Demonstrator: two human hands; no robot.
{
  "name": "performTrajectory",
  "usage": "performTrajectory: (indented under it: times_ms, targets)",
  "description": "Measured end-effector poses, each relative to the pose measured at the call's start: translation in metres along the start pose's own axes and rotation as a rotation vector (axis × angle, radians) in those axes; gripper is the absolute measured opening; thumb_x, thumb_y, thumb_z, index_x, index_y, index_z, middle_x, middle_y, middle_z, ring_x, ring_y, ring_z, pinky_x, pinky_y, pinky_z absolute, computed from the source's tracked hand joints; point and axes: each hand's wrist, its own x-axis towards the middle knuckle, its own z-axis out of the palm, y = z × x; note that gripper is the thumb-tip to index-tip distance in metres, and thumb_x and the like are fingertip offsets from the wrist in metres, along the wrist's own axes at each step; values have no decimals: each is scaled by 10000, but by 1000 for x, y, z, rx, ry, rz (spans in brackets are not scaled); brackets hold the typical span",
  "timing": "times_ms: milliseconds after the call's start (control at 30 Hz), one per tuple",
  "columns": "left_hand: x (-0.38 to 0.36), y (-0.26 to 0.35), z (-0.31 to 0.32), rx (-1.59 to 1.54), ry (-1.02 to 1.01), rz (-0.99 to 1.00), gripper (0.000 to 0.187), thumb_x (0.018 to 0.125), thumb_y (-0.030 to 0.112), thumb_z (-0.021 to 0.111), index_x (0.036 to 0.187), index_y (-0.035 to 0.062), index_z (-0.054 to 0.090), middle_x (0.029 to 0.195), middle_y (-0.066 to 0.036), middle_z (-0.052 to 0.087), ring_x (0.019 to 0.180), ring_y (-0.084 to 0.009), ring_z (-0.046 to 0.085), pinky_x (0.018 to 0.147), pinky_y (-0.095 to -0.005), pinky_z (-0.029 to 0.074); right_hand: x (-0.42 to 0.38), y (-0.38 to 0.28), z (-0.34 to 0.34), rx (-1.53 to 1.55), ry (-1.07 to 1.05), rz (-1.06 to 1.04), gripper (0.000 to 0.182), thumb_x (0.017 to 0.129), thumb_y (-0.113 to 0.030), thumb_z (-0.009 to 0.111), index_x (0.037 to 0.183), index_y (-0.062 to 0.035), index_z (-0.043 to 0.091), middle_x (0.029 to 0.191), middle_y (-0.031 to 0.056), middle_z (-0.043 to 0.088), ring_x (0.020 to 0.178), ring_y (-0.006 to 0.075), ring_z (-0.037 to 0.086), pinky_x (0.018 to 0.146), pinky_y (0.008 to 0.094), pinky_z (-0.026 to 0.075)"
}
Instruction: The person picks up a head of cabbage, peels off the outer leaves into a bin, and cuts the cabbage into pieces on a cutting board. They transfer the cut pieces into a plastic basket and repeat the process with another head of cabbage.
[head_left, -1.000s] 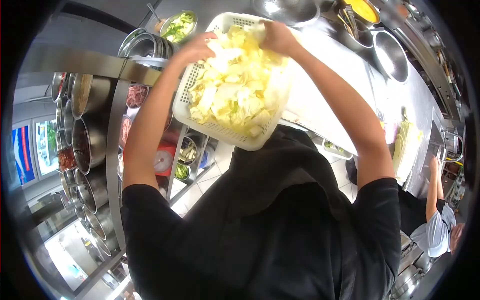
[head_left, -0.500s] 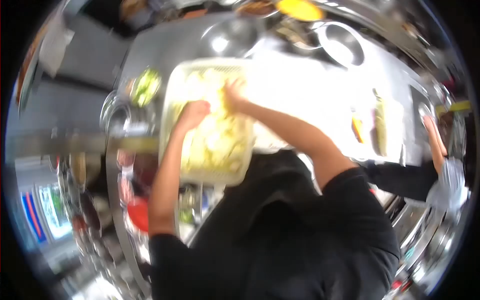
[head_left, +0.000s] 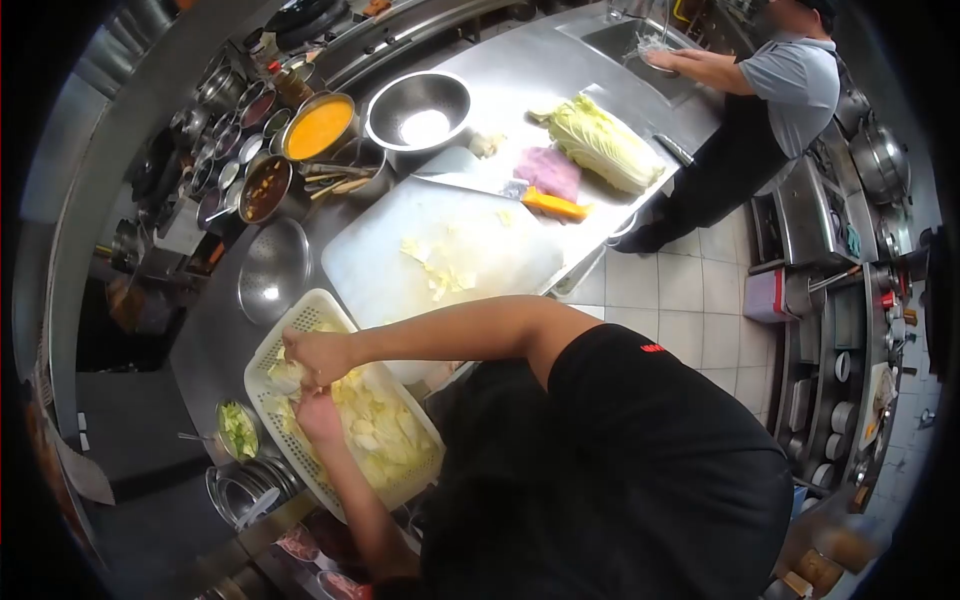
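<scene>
Cut napa cabbage pieces (head_left: 375,430) fill a cream perforated plastic basket (head_left: 268,372) on the steel counter. Over the basket's left part, my right hand (head_left: 320,355) is closed on pale cabbage leaves (head_left: 286,376). Just below it, my left hand (head_left: 318,412) is closed too, close against the right hand and the same leaves; its fingertips are partly hidden. Beside the basket lies a white cutting board (head_left: 360,255) with cabbage scraps (head_left: 440,275) on it. A knife with an orange handle (head_left: 556,205) rests at the board's far side.
A whole napa cabbage (head_left: 605,145) lies past the knife. Steel bowls (head_left: 275,270), a pot of orange liquid (head_left: 320,128) and sauce pots line the back. A small bowl of chopped greens (head_left: 238,430) stands left of the basket. A co-worker (head_left: 790,80) works at a sink (head_left: 640,50).
The view has turned toward the right and become sharper. My hands, apart over the basket before, are now together at its left part.
</scene>
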Motion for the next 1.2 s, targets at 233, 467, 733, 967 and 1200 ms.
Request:
performTrajectory:
  times_ms: [233,467,733,967,1200]
  targets:
    - [-46,98,112,585,370,125,606,816,83,652,1347,-43,387,1316,-156,478,1180,-243,475,1008,-334,363,-2,1,22,0,12,206,437,562,-269,721,827,67,630,769,270,592,733,413,586,681,454,473]
    - [-67,118,105,735,216,137,313,787,188,736,1029,11,648,909,-81,681,829,-147,619,771,-306,478,-11,-5,-5,-56,-284,270,341,664,-248,771,792,42,646,761,201,640,749,336,629,695,410,480]
    - [-87,93,83,706,316,-18,520,801,264,709,1234,42,524,1250,-195,543,1225,-297,489,983,-328,414,-3,5,-7,-171,-412,105,355,642,63,549,981,60,652,855,248,646,723,324,633,704,375,498]
    - [-97,116,43,880,166,43,658,732,164,751,1321,109,463,1386,-166,433,1261,-294,448,1040,-356,368,22,36,-3,-427,-330,72,503,709,-139,699,1188,-55,571,1101,193,591,908,340,625,783,404,516]
    - [-73,81,71,1249,307,-245,952,682,142,778,1461,105,233,1484,-218,253,1361,-307,298,1097,-360,280,9,19,79,-495,-574,250,519,659,-248,739,1119,-93,555,1141,280,503,914,396,618,820,431,519]
